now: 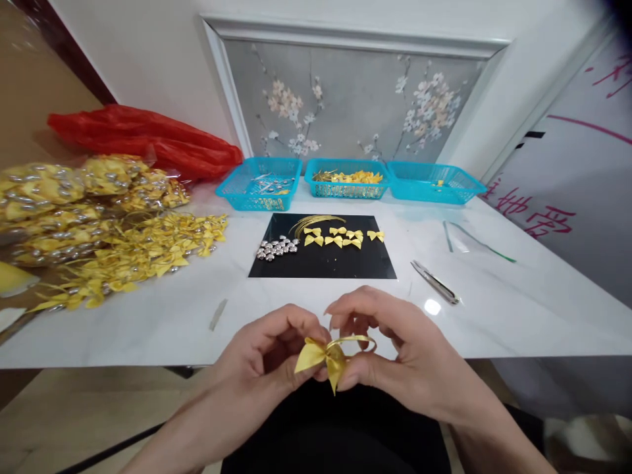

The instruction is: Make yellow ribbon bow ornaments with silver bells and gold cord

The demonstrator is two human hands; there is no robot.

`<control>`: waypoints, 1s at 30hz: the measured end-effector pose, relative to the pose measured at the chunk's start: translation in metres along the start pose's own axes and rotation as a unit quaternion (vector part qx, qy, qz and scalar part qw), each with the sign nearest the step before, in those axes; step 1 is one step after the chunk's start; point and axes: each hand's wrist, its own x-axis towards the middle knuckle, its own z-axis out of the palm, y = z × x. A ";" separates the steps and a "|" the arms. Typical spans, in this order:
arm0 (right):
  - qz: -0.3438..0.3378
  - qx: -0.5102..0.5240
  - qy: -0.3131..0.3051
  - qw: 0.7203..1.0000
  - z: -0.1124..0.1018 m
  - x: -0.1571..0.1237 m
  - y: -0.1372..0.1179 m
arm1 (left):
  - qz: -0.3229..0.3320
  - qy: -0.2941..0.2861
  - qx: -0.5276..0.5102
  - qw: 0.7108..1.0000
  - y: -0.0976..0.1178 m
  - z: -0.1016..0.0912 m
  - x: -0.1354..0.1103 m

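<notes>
In front of the table's near edge, my left hand (284, 352) pinches a yellow ribbon bow (312, 355) between thumb and fingers. A gold cord (363, 338) runs from the knot of the bow and curves in a loop to the right. My right hand (390, 342) is closed at the bow's right tail and the loop, its thumb below and its fingers curled above. Beyond both hands lies a black mat (320, 266) with silver heart-shaped beads (277, 248), several small yellow bows (334, 241) and a bundle of gold cords (318, 220).
Tweezers (435, 282) and a green strip (486, 245) lie on the right. Three blue baskets (232, 194) line the wall, the middle one filled with yellow pieces (353, 177). Left are a heap of yellow bows with beads (143, 253), filled clear bags (44, 187) and a red bag (148, 138).
</notes>
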 end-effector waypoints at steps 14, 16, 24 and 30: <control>-0.004 -0.023 0.069 0.997 0.008 -0.005 -0.007 | -0.010 -0.006 -0.050 0.999 0.003 0.000 -0.003; -0.001 -0.020 0.074 0.997 0.008 -0.005 -0.006 | -0.016 -0.014 -0.080 0.997 0.002 0.001 -0.003; 0.008 -0.004 0.080 0.997 0.013 -0.001 -0.006 | -0.052 -0.038 -0.202 0.977 0.001 0.004 0.000; 0.073 0.059 0.054 0.994 0.006 -0.010 -0.002 | 0.025 0.044 -0.053 0.997 -0.005 -0.001 0.001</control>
